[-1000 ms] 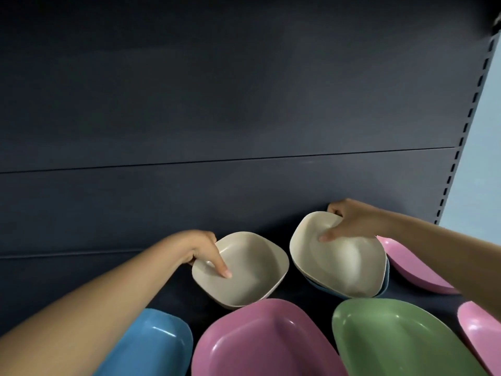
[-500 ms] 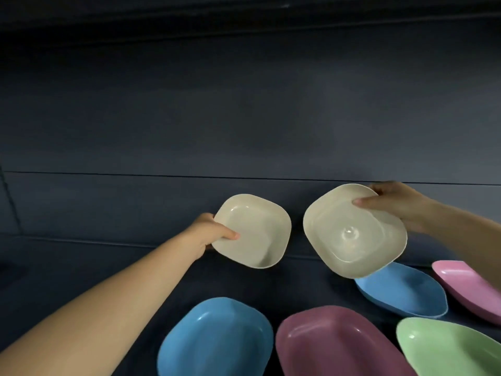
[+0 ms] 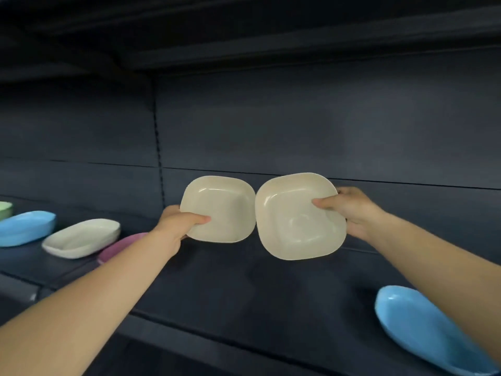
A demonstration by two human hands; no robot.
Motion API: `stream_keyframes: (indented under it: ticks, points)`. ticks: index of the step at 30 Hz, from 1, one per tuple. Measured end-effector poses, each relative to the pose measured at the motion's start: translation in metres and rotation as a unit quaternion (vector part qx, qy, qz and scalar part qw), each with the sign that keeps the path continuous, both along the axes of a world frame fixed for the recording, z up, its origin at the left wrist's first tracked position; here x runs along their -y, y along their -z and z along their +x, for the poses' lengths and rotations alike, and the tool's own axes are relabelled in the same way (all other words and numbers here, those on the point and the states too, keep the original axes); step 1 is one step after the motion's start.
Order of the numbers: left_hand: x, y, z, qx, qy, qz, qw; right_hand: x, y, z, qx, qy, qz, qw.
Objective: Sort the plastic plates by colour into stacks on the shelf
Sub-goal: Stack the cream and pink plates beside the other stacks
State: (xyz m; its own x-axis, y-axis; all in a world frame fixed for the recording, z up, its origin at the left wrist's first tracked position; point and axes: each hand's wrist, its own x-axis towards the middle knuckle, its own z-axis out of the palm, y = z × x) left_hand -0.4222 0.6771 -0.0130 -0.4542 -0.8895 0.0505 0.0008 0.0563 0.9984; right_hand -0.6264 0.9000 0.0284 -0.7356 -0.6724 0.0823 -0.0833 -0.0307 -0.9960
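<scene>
Two cream plates are held above the dark shelf [image 3: 244, 289], edges touching or nearly so. The left cream plate [image 3: 221, 210] is pinched at its lower left corner by the left hand [image 3: 177, 226]. The right cream plate [image 3: 298, 218] is gripped at its right edge by the right hand [image 3: 349, 210]. On the shelf rest a cream stack [image 3: 81, 238], a pink plate [image 3: 119, 246] and blue plates at far left [image 3: 25, 227] and lower right [image 3: 423, 327].

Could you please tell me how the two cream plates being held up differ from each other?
The left cream square plastic plate looks smaller and is gripped at its lower-left edge by the left hand; the right cream square plastic plate looks larger and is gripped at its right edge by the right hand. Both are tilted toward the camera.
</scene>
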Motion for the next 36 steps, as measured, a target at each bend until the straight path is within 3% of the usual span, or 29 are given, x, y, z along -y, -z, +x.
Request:
stream_keyframes:
  ticks: [8,18,26,32,36]
  points:
    - [0.118,0.006,0.133,-0.012,-0.077,0.003,0.997,0.143,0.023,0.111,0.082,-0.011,-0.021,0.996]
    - [0.236,0.014,0.170,0.035,-0.116,-0.037,0.992,0.273,0.024,0.143,0.084,-0.016,-0.023,0.996]
    - [0.326,0.035,0.203,0.201,-0.029,-0.006,0.979,0.356,0.023,0.160,0.083,-0.008,-0.002,0.996]
    - [0.361,0.040,0.199,0.334,0.057,-0.105,0.935,0.385,0.034,0.174,0.090,0.035,-0.002,0.995]
    - [0.376,0.046,0.201,0.351,0.133,-0.160,0.913,0.398,0.041,0.187,0.086,0.080,0.000,0.993]
